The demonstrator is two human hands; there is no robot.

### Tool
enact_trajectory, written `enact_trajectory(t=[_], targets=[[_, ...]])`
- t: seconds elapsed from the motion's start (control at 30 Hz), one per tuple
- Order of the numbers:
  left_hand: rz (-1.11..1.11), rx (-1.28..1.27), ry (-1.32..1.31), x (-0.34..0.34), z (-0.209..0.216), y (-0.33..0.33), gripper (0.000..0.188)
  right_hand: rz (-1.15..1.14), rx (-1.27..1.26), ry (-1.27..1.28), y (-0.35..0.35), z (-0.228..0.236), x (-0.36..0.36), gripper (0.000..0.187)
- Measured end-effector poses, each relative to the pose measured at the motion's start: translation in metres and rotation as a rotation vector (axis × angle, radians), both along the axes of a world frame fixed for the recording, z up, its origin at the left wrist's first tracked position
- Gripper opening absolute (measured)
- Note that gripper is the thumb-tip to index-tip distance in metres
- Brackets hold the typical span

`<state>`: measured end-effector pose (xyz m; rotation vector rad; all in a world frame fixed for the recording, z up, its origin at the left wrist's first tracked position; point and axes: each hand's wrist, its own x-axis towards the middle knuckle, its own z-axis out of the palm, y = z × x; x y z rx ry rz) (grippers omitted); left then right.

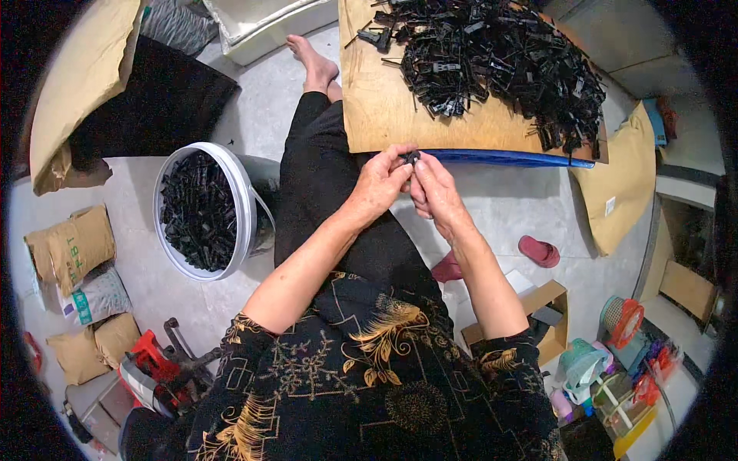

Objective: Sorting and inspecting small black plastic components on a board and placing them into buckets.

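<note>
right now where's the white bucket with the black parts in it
In the head view, the white bucket is on the grey floor to the person's left, between the black-trousered leg and the brown sack.

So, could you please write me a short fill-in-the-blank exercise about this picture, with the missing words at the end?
1. The left hand and the right hand hold a small part whose colour is ____.
2. The white bucket filled with dark pieces stands on the person's ____ side.
3. The foot beside the wooden tabletop is ____, with no shoe or sock.
4. The open cardboard box is on the person's ____ side.

Missing words: black; left; bare; right.
</note>
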<state>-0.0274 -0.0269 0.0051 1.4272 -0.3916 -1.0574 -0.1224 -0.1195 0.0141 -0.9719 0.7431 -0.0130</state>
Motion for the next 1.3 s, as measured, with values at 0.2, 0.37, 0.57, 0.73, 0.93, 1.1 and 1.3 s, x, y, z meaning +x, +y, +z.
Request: enact_trajectory(t=[0.2, 0.37, 0.57, 0.73, 0.93, 1.1, 1.3], targets=[[0.005, -0.036, -0.055, 0.000, -0.004, -0.002, 0.034, 0.011, 0.019, -0.022, -0.001, -0.004, 0.002, 0.030], [0.026, -0.035, -0.204, 0.000, -0.015, 0.001, 0.031, -0.003, 0.027, 0.011, 0.003, 0.002, 0.007, 0.025], [0.133, -0.022, -0.145, 0.002, -0.003, 0.007, 0.028, 0.057, -0.068, 0.081, 0.004, 0.014, 0.020, 0.021], [0.219, -0.167, 0.038, 0.000, -0.006, 0.005, 0.027, 0.103, -0.040, 0.063, 0.005, 0.021, 0.020, 0.027], [0.167, -0.120, -0.083, 0.000, -0.008, 0.006, 0.030, 0.145, -0.132, 0.152, 0.004, 0.026, 0.021, 0.019], [0.155, -0.024, -0.261, -0.001, -0.011, 0.006, 0.029, 0.231, -0.140, 0.219, -0.005, 0.028, 0.025, 0.019], [0.305, -0.246, 0.122, 0.003, -0.008, 0.010, 0.031, 0.270, -0.141, 0.211, 0.001, 0.039, 0.040, 0.016]])
